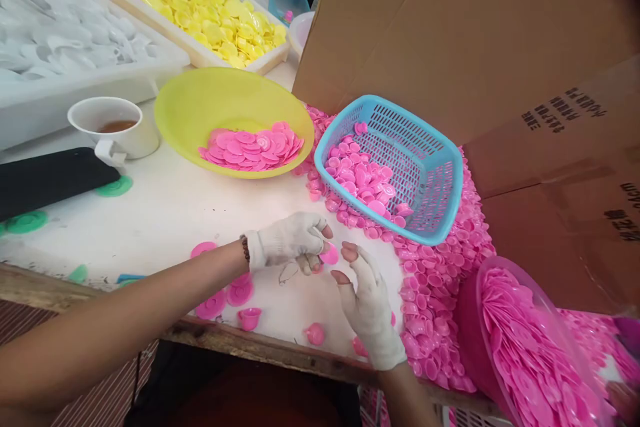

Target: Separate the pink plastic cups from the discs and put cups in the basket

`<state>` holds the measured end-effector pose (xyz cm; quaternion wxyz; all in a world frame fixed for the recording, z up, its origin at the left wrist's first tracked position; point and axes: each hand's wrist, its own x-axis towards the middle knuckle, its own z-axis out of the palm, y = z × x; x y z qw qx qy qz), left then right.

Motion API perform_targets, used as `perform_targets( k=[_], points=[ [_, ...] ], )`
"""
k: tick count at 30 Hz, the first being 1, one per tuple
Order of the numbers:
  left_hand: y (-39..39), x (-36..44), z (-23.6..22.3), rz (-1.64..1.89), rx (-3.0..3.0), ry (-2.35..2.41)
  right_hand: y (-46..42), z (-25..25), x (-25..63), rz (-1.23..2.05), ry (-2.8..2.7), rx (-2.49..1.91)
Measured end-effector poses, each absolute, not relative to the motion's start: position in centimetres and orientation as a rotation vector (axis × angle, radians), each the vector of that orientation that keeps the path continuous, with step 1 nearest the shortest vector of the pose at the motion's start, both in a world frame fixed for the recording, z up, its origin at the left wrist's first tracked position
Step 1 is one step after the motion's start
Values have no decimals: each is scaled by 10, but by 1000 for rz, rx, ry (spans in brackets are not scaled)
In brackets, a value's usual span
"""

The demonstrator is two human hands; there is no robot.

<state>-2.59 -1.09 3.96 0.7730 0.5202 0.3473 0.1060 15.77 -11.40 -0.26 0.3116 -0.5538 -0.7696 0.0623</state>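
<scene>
My left hand [295,240], in a white glove with bare fingertips, pinches a small pink plastic piece [329,254]; whether it is a toy cup or a saucer I cannot tell. Just right of it, my right hand [367,300] in a matching glove has thumb and fingers apart, with nothing visible between them. Near the table's front edge stands a pink toy cup [249,318], with another small pink piece [315,333] to its right. Pink toy saucers [240,289] lie beside and partly under my left forearm.
A yellow bowl [200,97] holds pink discs. The blue basket [440,213], with small pink cups, rests on a heap of cups [430,320]. A pink tub [470,307] stands at right before a cardboard box [400,33]. A mug [140,137] of brown liquid is at left.
</scene>
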Motion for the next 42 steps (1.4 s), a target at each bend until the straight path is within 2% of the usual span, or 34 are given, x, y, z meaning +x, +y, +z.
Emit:
perform_targets(
  k=[3, 9, 15, 22, 26, 31, 37, 42],
  points=[
    [-10, -23, 33, 154, 1107, 668, -108, 9, 158, 352, -1970, -1482],
    [-17, -31, -1, 176, 1362, 770, -97, 0, 145, 1280, -1279, -1805],
    [-26, -20, -14, 95, 1197, 910, -94, -11, 136, 1667, -921, -1772],
    [-26, -13, -18, 114, 1168, 872, -88, -6, 137, 1786, -943, -1746],
    [-26, -17, -16, 101, 1354, 867, -86, -4, 140, 1866, -934, -1682],
    [-28, -20, -13, 220, 1853, 874, -88, -5, 141, 1854, -914, -1703],
    [-28, -14, -14, 134, 1912, 898, -86, -7, 139, 1863, -950, -1712],
    [-28, -30, -3, 251, 1960, 846, -87, -3, 136, 1815, -1061, -1710]
  ],
)
